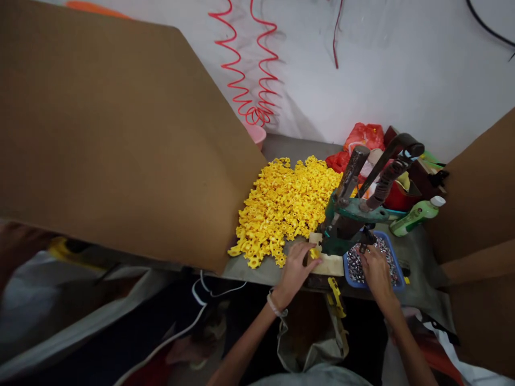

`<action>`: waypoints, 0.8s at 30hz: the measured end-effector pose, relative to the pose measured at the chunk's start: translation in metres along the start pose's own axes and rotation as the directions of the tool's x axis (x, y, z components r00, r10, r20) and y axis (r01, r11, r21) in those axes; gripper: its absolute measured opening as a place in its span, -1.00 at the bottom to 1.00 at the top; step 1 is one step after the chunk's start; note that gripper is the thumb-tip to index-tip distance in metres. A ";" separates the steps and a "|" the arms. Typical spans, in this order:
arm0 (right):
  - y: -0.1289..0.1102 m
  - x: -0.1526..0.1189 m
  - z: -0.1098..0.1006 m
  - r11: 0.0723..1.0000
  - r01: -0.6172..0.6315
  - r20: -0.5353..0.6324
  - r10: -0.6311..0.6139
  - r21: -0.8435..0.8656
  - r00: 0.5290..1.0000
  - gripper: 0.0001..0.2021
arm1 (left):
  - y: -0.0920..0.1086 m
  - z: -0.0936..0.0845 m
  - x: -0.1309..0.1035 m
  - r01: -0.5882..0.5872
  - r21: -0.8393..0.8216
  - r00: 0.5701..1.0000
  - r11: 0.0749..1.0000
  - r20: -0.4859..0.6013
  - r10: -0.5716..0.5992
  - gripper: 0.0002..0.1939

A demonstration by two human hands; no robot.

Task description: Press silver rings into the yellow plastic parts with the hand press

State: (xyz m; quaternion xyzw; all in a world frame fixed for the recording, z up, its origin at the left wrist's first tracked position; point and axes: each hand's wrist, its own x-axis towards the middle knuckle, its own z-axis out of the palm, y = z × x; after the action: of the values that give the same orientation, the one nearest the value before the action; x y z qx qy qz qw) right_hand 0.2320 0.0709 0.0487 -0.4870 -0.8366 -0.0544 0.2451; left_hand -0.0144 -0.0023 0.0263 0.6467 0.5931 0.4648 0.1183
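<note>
My left hand [296, 268] pinches a small yellow plastic piece [315, 253] between thumb and fingertips. It holds the piece over a pale block [330, 265] at the foot of a green hand press [341, 236]. My right hand [376, 268] reaches over a blue tray [402, 285] filled with small shiny metal parts [354, 267]. Its fingertips are drawn together beside the lower end of the press; whatever they grip is too small to make out. A large heap of similar yellow pieces [289, 198] spreads across the bench behind and left of my left hand.
A tall cardboard sheet [140, 139] walls off the left, and more cardboard [478, 214] stands on the right. A green bottle [418, 216] leans beyond the tray. Red bags [364, 136] lie behind the press. Another person's hand [20, 244] shows at far left.
</note>
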 end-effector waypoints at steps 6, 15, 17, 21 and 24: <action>-0.048 -0.010 -0.020 0.982 0.161 -0.174 -0.177 -0.103 0.969 -0.82 | -0.009 0.019 -0.009 -0.078 -0.088 0.996 0.993 0.023 0.081 -0.62; -0.087 -0.003 -0.004 0.873 0.487 -0.002 -0.487 0.012 0.874 -0.74 | -0.012 0.010 -0.010 -0.107 -0.079 0.984 0.991 0.137 0.118 -0.62; -0.089 0.001 -0.002 0.861 0.509 0.042 -0.508 -0.020 0.860 -0.71 | -0.010 0.007 -0.011 -0.130 -0.049 0.981 0.990 0.141 0.136 -0.61; -0.096 0.001 -0.021 0.848 0.527 0.042 -0.526 -0.057 0.850 -0.71 | -0.007 0.006 -0.011 -0.125 -0.026 0.983 0.992 0.133 0.127 -0.59; -0.099 0.005 -0.069 0.858 0.513 -0.068 -0.511 0.019 0.857 -0.75 | -0.004 0.012 -0.007 -0.083 -0.043 0.989 0.996 0.123 0.088 -0.59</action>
State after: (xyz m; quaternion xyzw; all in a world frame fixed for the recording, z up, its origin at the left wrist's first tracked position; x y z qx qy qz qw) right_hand 0.1719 0.0007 0.1258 -0.2407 -0.9290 -0.1169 0.2557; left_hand -0.0076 -0.0026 0.0136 0.6969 0.5475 0.4392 0.1474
